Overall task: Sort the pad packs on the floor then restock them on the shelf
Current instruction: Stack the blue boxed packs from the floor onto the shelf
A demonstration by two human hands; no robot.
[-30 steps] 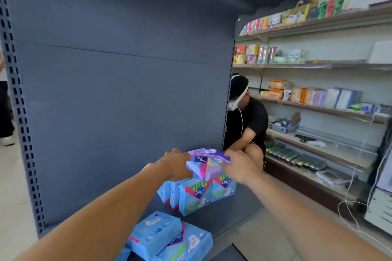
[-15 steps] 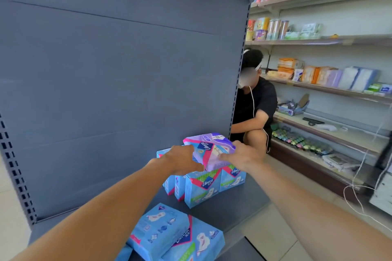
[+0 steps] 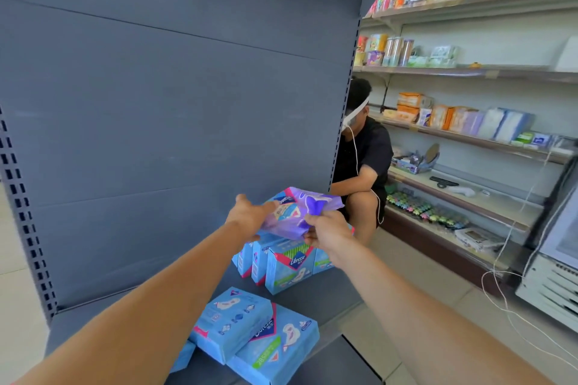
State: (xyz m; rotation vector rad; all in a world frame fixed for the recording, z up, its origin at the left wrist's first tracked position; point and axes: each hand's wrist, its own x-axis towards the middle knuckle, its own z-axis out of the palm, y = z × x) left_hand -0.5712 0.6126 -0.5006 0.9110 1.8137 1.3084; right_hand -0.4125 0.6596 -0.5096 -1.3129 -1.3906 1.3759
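Observation:
A purple pad pack (image 3: 297,212) is tilted in the air above a row of upright blue pad packs (image 3: 287,266) on the dark bottom shelf (image 3: 331,294). My left hand (image 3: 248,217) grips the pack's left end. My right hand (image 3: 325,233) pinches its right end from below. Two more blue pad packs (image 3: 250,334) lie flat near the shelf's front edge, one leaning on the other.
A grey back panel (image 3: 175,122) rises behind the shelf. Another person (image 3: 362,159) squats just right of the shelf's upright. Stocked wall shelves (image 3: 469,131) run along the right, with a white appliance (image 3: 553,278) and loose cables (image 3: 500,287) on the floor.
The purple pack has tipped over in my hands, so its purple face now shows. Both hands stay over the upright blue row. The view has shifted slightly.

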